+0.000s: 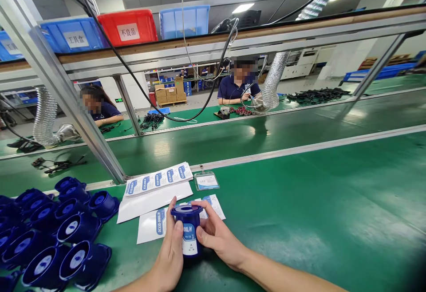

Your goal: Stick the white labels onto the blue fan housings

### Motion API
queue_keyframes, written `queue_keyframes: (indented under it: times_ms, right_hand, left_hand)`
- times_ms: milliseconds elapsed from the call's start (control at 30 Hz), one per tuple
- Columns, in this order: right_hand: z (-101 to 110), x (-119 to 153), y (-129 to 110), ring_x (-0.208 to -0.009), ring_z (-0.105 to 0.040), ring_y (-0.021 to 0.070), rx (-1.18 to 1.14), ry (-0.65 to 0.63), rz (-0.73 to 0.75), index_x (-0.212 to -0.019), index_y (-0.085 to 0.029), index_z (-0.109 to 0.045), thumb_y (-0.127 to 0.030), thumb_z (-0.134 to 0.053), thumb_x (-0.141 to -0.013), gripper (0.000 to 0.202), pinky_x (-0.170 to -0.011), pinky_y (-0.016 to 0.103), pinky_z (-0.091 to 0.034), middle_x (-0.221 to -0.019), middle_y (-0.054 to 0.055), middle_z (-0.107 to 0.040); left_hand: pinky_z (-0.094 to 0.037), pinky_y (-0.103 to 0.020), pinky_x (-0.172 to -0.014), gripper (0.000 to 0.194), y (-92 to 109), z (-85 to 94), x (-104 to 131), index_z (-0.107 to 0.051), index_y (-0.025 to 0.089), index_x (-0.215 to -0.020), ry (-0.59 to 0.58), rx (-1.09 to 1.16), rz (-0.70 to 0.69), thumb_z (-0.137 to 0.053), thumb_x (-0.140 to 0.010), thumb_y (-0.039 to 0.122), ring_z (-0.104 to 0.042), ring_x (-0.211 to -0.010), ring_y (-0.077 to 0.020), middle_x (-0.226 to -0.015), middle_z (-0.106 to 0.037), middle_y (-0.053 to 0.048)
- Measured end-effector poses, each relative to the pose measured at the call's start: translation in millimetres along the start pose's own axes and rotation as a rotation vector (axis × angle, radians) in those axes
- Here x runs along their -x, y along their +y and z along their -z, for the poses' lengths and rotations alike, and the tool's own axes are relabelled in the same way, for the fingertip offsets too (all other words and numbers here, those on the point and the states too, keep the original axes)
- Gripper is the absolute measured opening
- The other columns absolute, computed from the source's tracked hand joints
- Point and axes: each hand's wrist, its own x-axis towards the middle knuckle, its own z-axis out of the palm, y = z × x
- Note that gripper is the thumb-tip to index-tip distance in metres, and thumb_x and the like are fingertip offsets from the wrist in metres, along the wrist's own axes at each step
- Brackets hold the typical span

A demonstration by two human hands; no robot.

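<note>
A dark blue plastic pump housing (pixel 196 251) stands upright between my hands, its square flange at the top. On its front is a white and blue label (pixel 190 238) reading "00L/H". My left hand (pixel 171 245) presses along its left side, the thumb on the label's edge. My right hand (pixel 218 234) grips the right side, with a finger on the flange and the thumb beside the label. Just behind lies a label sheet (pixel 146 229), partly covered by my hands and the housing. Farther back, a stack of label sheets (pixel 158 181) rests on the green bench.
Several blue housings (pixel 71 227) crowd the left of the green bench (pixel 299 203). A badge (pixel 206 181) lies behind the sheets. A metal post (pixel 83 96) rises at left. Bins, including a red bin (pixel 128 28), sit on the shelf above. Two people work across the conveyor (pixel 206 136).
</note>
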Motion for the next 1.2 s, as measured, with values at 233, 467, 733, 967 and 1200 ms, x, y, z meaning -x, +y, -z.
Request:
queue_keyframes:
  times_ms: [233,467,733,967,1200]
  right_hand:
    - [-5,5,8,-0.1,-0.077,0.0258,0.175,0.174,-0.015,-0.136,-0.029,-0.038,-0.055,-0.088,-0.085,0.076,-0.092,0.043,-0.056,-0.111,0.011,-0.078]
    - [-5,8,-4,-0.096,-0.079,0.0256,0.198,0.153,-0.012,-0.133,-0.027,-0.04,-0.053,-0.088,-0.085,0.073,-0.084,0.038,-0.058,-0.107,0.011,-0.08]
    - [6,4,-19,-0.091,-0.076,0.0214,0.126,0.052,-0.009,-0.133,-0.026,-0.044,-0.053,-0.088,-0.084,0.071,-0.084,0.034,-0.055,-0.101,0.006,-0.079]
    - [17,3,-16,-0.112,-0.072,0.0279,0.24,0.021,-0.177,-0.155,-0.028,-0.041,-0.073,-0.062,-0.096,0.076,-0.093,0.043,-0.057,-0.128,0.012,-0.07]
    - [33,10,-31,-0.157,-0.028,0.0436,1.397,-0.133,0.636,-0.163,-0.04,-0.035,-0.066,-0.082,-0.083,0.096,-0.121,0.063,-0.04,-0.175,0.013,-0.01]
  left_hand:
    - [-0.004,-0.058,-0.136,0.089,-10,-1.5,0,-0.001,0.025,-0.168,-0.012,-0.073,0.006,-0.042,-0.103,0.07,-0.008,-0.166,-0.0325,-0.178,-0.006,-0.014]
    - [-0.009,-0.056,-0.136,0.09,-7,0.2,4,0.017,0.027,-0.166,-0.128,-0.061,-0.077,-0.042,-0.107,0.06,-0.016,-0.165,-0.0311,-0.177,-0.007,-0.016]
    - [-0.037,-0.059,-0.126,0.13,-12,-0.8,2,0.022,0.035,-0.163,-0.253,0.127,-0.078,-0.082,-0.087,0.054,-0.052,-0.144,-0.0381,-0.161,-0.042,-0.018]
    - [-0.051,-0.051,-0.118,0.102,-16,1.4,-2,-0.033,0.033,-0.153,-0.039,0.049,-0.184,-0.097,-0.073,0.032,-0.048,-0.147,-0.0393,-0.163,-0.036,-0.015]
    - [-0.057,-0.041,-0.112,0.1,-16,-1.1,-3,-0.044,0.032,-0.14,-0.067,0.143,-0.193,-0.105,-0.062,0.027,-0.052,-0.142,-0.0338,-0.15,-0.047,-0.011]
